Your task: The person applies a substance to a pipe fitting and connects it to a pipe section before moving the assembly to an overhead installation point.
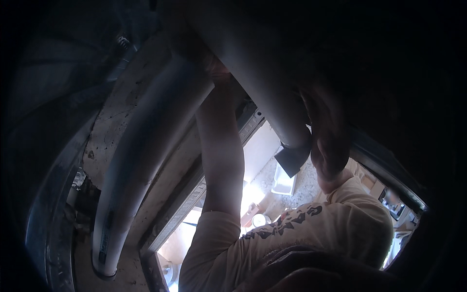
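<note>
My left arm reaches up through the middle, and my left hand [220, 69] is at the gap between two pale pipes. It appears to touch them, but its fingers are hidden behind the pipes and in shadow. One thick pipe [160, 121] slants down to the lower left and has a rounded lower end. The other pipe [258, 82] runs down to the right and ends in a dark angular piece [293, 159]. Beside that second pipe my right hand [327, 121] is raised in deep shadow; its fingers are too dark to make out.
A metal-edged opening [187, 202] surrounds my body, with a bright room beyond it. Through it a white rectangular object [283, 180] and a round white object [260, 220] are visible. A stained pale board [114, 126] lies behind the left pipe. Curved dark sheeting [46, 214] borders the left.
</note>
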`<state>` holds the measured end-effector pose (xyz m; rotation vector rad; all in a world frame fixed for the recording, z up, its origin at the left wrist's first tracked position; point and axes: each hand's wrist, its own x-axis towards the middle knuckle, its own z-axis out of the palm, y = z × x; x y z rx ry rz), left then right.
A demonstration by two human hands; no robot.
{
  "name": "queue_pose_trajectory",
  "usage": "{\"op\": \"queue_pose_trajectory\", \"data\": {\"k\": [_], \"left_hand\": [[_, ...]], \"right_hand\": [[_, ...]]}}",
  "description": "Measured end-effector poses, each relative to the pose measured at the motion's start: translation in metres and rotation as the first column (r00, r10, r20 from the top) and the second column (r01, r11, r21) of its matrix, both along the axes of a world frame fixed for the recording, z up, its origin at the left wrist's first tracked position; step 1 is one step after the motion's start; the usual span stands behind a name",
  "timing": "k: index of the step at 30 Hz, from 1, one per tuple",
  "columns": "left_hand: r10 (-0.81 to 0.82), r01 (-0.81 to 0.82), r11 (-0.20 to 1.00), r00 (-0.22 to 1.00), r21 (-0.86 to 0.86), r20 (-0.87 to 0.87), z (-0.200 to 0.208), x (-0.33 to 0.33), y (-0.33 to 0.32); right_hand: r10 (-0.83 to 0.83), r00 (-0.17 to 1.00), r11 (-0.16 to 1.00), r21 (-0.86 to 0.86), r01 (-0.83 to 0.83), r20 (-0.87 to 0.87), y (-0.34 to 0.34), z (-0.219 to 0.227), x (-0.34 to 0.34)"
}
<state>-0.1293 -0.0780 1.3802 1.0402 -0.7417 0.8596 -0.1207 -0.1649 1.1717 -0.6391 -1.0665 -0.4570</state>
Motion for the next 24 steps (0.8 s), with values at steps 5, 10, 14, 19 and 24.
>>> {"op": "queue_pose_trajectory", "data": {"k": [5, 10, 14, 19, 24], "left_hand": [[-0.133, 0.116, 0.975, 0.988, 0.190, 0.080, -0.006, 0.004, 0.012], [-0.170, 0.167, 0.947, 0.985, 0.276, -0.014, -0.003, 0.018, 0.054], [-0.213, 0.223, 0.924, 0.975, 0.311, -0.064, -0.016, 0.019, 0.056], [-0.235, 0.249, 0.919, 0.969, 0.307, -0.081, -0.023, 0.019, 0.069], [-0.283, 0.302, 0.911, 0.953, 0.282, -0.108, -0.042, 0.008, 0.080]], "right_hand": [[0.030, 0.999, 0.999, -0.017, -0.030, 0.023, -0.011, 0.004, -0.001], [-0.135, 0.990, 0.975, -0.176, 0.139, 0.034, -0.010, 0.008, -0.002], [-0.084, 0.986, 0.962, -0.270, 0.042, -0.146, 0.011, -0.018, -0.003], [-0.043, 0.965, 0.946, -0.321, -0.044, -0.259, 0.017, -0.006, -0.002], [-0.041, 0.965, 0.961, -0.274, -0.033, -0.259, 0.019, -0.001, -0.003]]}}
